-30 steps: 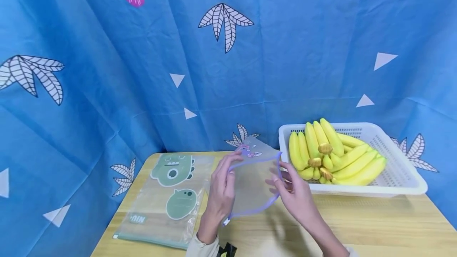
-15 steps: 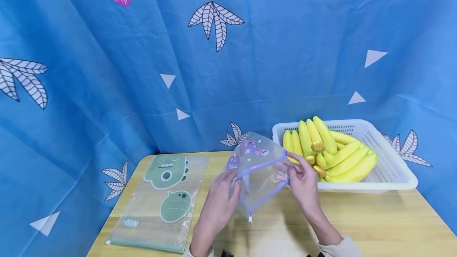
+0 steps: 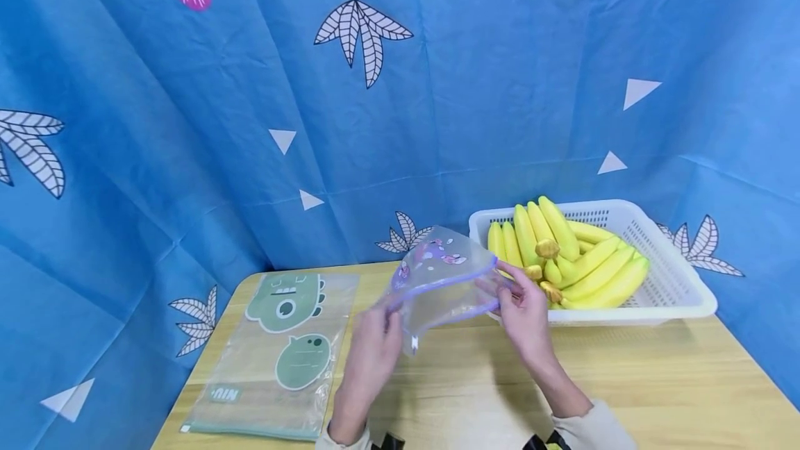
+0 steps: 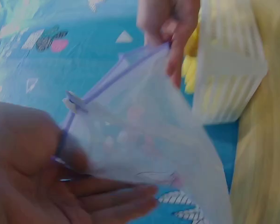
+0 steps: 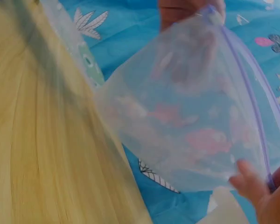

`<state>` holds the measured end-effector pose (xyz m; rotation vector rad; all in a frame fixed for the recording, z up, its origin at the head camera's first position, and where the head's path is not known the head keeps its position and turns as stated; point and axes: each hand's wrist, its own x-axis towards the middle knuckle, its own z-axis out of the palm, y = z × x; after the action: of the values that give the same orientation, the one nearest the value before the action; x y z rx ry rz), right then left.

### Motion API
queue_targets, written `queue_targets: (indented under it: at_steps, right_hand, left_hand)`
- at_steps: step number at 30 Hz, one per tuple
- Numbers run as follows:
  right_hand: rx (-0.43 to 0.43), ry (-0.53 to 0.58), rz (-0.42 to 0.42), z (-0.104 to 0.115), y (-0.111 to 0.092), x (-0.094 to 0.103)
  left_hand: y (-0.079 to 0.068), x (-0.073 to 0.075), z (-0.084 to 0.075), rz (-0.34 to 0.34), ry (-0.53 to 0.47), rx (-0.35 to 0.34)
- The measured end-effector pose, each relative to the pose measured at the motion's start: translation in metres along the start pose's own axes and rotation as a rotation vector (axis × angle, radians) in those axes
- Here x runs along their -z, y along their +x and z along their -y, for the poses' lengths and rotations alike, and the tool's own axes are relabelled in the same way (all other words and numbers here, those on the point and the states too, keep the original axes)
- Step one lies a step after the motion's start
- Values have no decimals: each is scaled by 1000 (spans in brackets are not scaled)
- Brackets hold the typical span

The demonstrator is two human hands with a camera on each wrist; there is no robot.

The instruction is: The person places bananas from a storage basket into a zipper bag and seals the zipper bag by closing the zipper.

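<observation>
A translucent zip bag (image 3: 446,266) with purple zip edges and a pink and purple print is held above the table, its mouth parted. At its left edge my left hand (image 3: 371,346) pinches the purple rim between thumb and fingers. My right hand (image 3: 526,314) pinches the opposite corner of the mouth, beside the banana basket. The white zip slider (image 3: 414,344) hangs from the near corner. In the left wrist view, the bag (image 4: 144,135) stretches between both hands, with the left fingers extended along its outside. Through the bag (image 5: 182,126), the right wrist view shows the left hand.
A white perforated basket (image 3: 684,313) with several bunches of bananas (image 3: 600,276) stands at the back right. Flat on the left of the wooden table (image 3: 450,401) lies a clear zip bag (image 3: 250,373) with green dinosaur prints. A blue patterned cloth (image 3: 500,89) hangs behind the table.
The left hand has shifted from the bag's side to grip its purple rim. The right hand has moved from inside the opening to its corner. The bag has turned, and the head view has shifted rightward.
</observation>
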<state>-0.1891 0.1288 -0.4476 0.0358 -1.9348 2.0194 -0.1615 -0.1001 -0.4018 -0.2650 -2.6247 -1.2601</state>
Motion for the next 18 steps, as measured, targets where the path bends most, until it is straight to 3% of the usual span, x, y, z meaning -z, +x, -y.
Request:
queue_targets:
  at_steps: [3, 5, 9, 14, 18]
  right_hand:
    - [132, -254, 29, 2, -4, -5]
    - [192, -339, 57, 5, -9, -10]
    - [206, -264, 155, 9, -16, -24]
    - [143, -109, 268, 1, -15, -36]
    - [162, -99, 271, -2, -13, -43]
  left_hand:
    - [3, 8, 2, -217, -52, -46]
    - [4, 9, 1, -338, -71, -105]
    - [9, 11, 1, -469, -152, -218]
    - [19, 6, 17, -464, -164, -246]
    - [21, -1, 27, -355, -126, -261]
